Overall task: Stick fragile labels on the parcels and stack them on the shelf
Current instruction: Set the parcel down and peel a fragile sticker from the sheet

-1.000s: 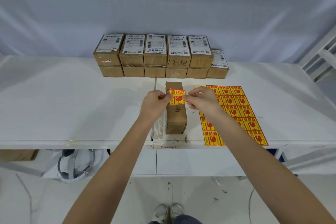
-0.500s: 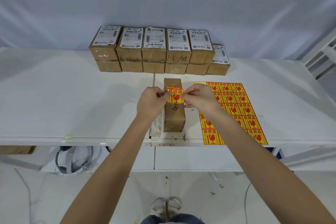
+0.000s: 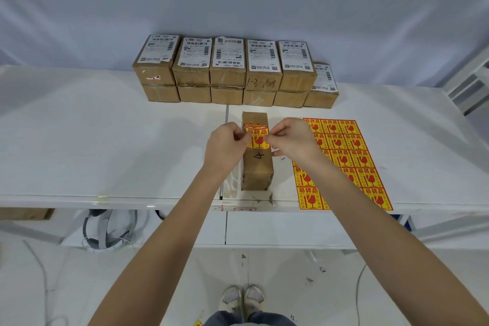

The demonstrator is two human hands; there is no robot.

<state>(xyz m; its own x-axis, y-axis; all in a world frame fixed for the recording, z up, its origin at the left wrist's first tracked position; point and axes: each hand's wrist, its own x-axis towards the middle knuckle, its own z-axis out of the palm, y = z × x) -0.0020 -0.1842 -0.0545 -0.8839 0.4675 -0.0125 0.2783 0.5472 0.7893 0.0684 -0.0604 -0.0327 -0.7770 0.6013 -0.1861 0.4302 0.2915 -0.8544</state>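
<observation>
A brown cardboard parcel (image 3: 257,169) marked "4" lies lengthwise on the white table (image 3: 105,140), near its front edge. A yellow and red fragile label (image 3: 257,137) is stretched over the parcel's top. My left hand (image 3: 225,147) pinches the label's left edge and my right hand (image 3: 292,140) pinches its right edge. Whether the label touches the cardboard I cannot tell. A sheet of the same fragile labels (image 3: 344,161) lies flat just right of the parcel, partly under my right forearm.
Two rows of brown parcels (image 3: 227,71) with white shipping labels are stacked at the table's back edge, one single parcel (image 3: 321,87) at the right end. A white shelf frame (image 3: 471,82) shows at the far right. A white headset (image 3: 105,230) lies below the table.
Both hands have carried the label slightly farther along the parcel and lower toward its top. The parcel has stayed in place.
</observation>
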